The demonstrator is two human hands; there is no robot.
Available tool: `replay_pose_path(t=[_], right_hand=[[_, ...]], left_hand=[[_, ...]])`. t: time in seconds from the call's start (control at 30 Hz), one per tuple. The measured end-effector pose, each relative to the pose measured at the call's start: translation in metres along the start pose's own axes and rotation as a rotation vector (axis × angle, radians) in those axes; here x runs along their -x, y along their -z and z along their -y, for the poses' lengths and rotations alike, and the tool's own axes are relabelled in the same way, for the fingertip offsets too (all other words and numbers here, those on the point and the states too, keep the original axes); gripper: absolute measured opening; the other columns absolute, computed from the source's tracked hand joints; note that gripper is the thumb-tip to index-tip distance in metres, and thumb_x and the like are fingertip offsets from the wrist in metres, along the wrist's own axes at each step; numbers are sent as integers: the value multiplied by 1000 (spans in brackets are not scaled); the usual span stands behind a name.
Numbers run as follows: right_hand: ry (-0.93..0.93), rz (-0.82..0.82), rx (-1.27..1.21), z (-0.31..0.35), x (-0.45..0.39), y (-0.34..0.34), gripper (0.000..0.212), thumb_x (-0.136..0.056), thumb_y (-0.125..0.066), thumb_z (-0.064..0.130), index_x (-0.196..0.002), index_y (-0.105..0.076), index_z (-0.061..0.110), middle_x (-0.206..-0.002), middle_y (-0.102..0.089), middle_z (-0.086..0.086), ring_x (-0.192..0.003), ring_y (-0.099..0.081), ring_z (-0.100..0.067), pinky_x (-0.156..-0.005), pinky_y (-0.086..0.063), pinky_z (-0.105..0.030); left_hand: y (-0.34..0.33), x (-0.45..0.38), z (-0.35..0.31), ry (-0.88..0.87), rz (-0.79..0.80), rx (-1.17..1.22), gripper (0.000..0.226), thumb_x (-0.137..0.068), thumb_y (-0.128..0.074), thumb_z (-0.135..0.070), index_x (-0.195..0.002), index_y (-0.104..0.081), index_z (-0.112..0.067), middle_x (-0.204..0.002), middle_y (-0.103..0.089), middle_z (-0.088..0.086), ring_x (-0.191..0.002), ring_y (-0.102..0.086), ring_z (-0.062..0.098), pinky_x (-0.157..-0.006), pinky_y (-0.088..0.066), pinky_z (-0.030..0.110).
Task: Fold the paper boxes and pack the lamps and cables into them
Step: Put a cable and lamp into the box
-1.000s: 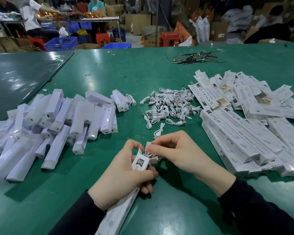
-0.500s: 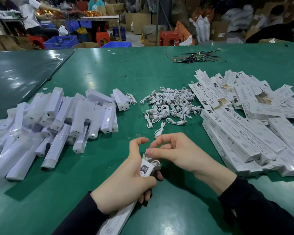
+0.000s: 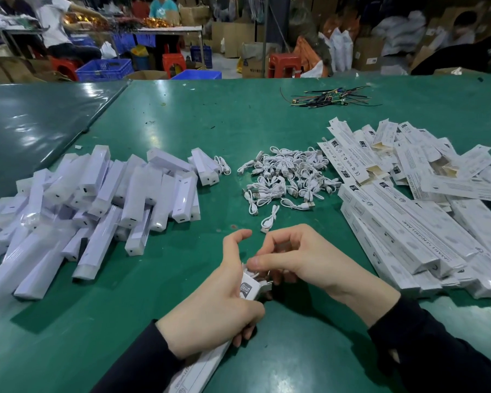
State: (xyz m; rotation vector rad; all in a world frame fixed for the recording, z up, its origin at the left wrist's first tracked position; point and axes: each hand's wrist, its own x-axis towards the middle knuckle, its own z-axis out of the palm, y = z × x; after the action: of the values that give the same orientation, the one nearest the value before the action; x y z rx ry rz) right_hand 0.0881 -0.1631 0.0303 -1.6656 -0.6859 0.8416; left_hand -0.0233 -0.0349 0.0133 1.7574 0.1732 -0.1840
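Left hand (image 3: 219,302) grips white paper box (image 3: 201,364), printed logo panel at open end beside thumb. Right hand (image 3: 301,259) fingers curled, thumb pressing cable (image 3: 251,275) into box mouth. Past fingertips: cable pile (image 3: 289,177). Left of fingers: lamps (image 3: 97,199). Right: packed boxes (image 3: 408,231), CE, RoHS marks legible.

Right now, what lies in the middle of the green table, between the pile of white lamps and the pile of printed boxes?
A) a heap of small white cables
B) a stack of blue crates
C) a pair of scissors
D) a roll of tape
A: a heap of small white cables lies between the lamps on the left and the printed boxes on the right.
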Motion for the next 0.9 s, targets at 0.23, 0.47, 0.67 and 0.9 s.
replay_pose_path(t=[0.23,0.47,0.67,0.9], right_hand=[[89,60,97,-6,1,-1,23,-82,-78,17,-64,-69,4,-56,-62,-2,-50,-50,-9,-52,-39,-17],[133,95,75,1,4,-5,31,-99,-55,20,-75,-74,21,-60,-64,13,-49,-46,2,-50,-37,-11],[122,78,200,-1,3,-13,36,-94,-45,45,-71,-64,25,-72,-56,8,-59,-49,4,-59,-36,-6],[198,-225,-114,-3,-4,-4,13,-86,-67,3,-85,-73,14,-75,-66,6,-61,-56,-10,-52,-43,-21]], left_hand=[[-2,2,-7,20,-9,-11,92,-59,-47,-5,-123,-14,-62,-98,-62,30,-44,-52,23,-42,-45,29],[4,-1,-6,-33,-77,90,87,-58,-49,0,-118,-25,-59,-97,-62,14,-44,-48,25,-41,-44,30],[4,2,-5,-77,-124,141,81,-61,-49,-3,-129,-27,-42,-66,-51,-6,-47,-45,16,-45,-43,29],[17,-8,-17,15,-233,684,25,-99,-35,-16,-119,-48,-18,-91,-64,26,-56,-52,23,-47,-42,28]])
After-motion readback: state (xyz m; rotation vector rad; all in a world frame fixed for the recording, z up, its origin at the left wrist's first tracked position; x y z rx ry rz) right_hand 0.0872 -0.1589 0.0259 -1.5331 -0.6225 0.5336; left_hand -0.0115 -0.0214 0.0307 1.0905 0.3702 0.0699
